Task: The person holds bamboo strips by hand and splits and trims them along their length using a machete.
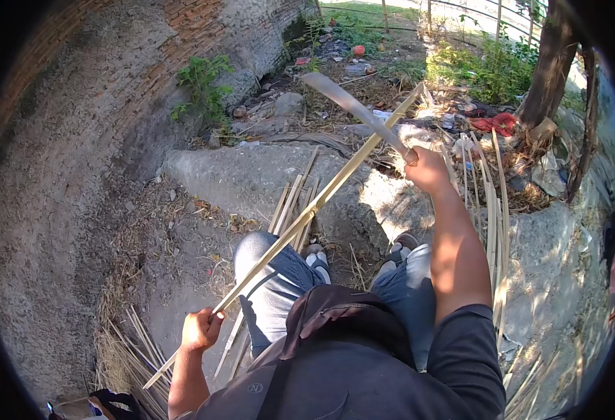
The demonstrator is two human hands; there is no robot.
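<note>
A long pale bamboo strip (pixel 286 236) slants from the lower left, across my thigh, up to the far middle. My left hand (pixel 201 330) is closed around its lower part, and a short end sticks out behind the hand. My right hand (pixel 429 171), arm stretched forward, grips the handle of a machete (pixel 349 103). The curved blade points to the upper left and crosses the strip near its far end. Whether the blade touches the strip I cannot tell. The handle is mostly hidden inside my fist.
Several bamboo strips (pixel 493 231) lie to my right; others (pixel 293 203) lean on a concrete ledge (pixel 230 171) ahead. More strips (pixel 139 336) lie at lower left. A brick wall (pixel 97 105) rises on the left, a tree trunk (pixel 549 66) at upper right. Red netting (pixel 493 124) lies near the trunk.
</note>
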